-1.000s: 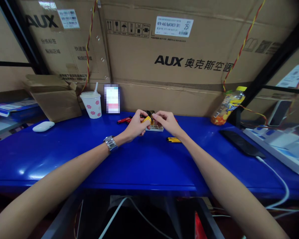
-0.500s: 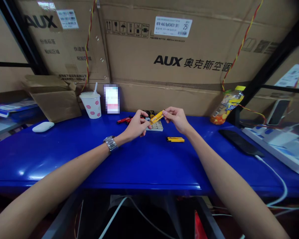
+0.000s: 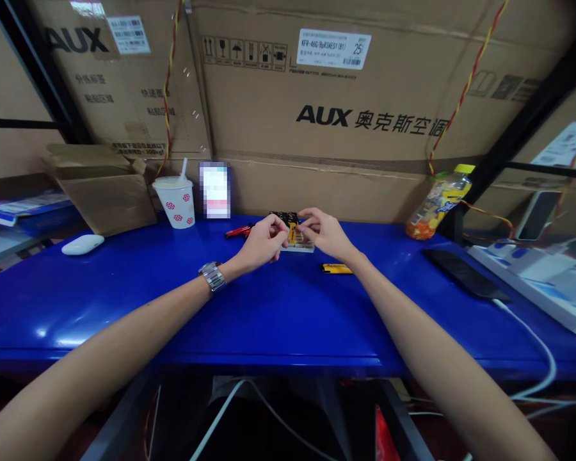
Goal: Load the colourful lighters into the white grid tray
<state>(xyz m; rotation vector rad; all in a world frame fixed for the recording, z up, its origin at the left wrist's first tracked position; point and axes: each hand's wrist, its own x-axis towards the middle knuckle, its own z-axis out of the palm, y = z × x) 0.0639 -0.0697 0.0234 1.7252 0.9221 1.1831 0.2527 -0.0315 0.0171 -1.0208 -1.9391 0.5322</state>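
A pale gridded tray stands on the blue table, with several black-topped pieces standing in its far part. An upright yellow lighter is over the tray cells; whether its lower end is inside one is unclear. My right hand has its fingertips closed at the lighter's right side. Just left of it, my left hand is closed in a pinch, and what it holds, if anything, is hidden. Another yellow lighter lies by my right wrist. Red lighters lie beyond my left hand.
At the back left stand a paper cup with a straw, a lit phone and a brown paper bag. A white case lies at left. On the right are a drink bottle and a black phone on a cable.
My right hand has moved left and slightly forward. The yellow lighter, slanted between both hands before, is now upright at the tray. My left hand has barely moved.
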